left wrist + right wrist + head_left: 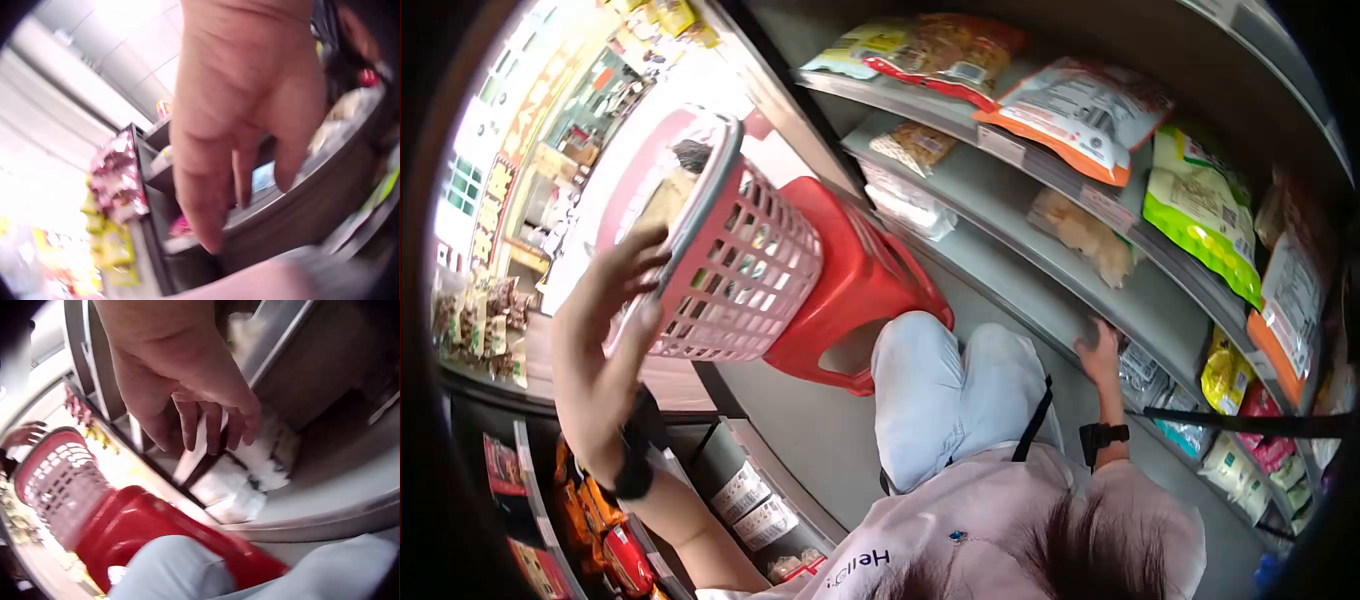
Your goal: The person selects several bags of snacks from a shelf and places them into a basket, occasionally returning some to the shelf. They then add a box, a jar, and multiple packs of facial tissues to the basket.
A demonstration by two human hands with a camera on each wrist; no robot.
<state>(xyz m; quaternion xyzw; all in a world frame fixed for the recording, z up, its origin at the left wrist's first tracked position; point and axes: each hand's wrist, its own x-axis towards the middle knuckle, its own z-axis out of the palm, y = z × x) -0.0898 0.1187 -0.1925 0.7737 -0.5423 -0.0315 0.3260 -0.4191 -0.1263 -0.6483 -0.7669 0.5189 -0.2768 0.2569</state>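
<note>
A pink basket (745, 270) with a grey rim stands on a red plastic stool (840, 290); something tan and something dark show inside it. Beside the rim is the left hand (605, 340), its fingers spread and slightly bent; whether they touch the rim I cannot tell. The left wrist view shows that hand (244, 100) with fingers hanging down, gripping nothing. By the lower shelf edge the right hand (1102, 355) is held out. In the right wrist view its loosely bent fingers (212, 425) hang in front of white packages (234, 494), and contact cannot be made out.
Shelves on the right carry orange-edged bags (1080, 110), a green bag (1200, 205) and a beige package (1085, 235). More shelves with orange and red packets (630, 560) stand at lower left. The person's knees (960, 380) are close to the stool. A bright opening lies beyond the basket.
</note>
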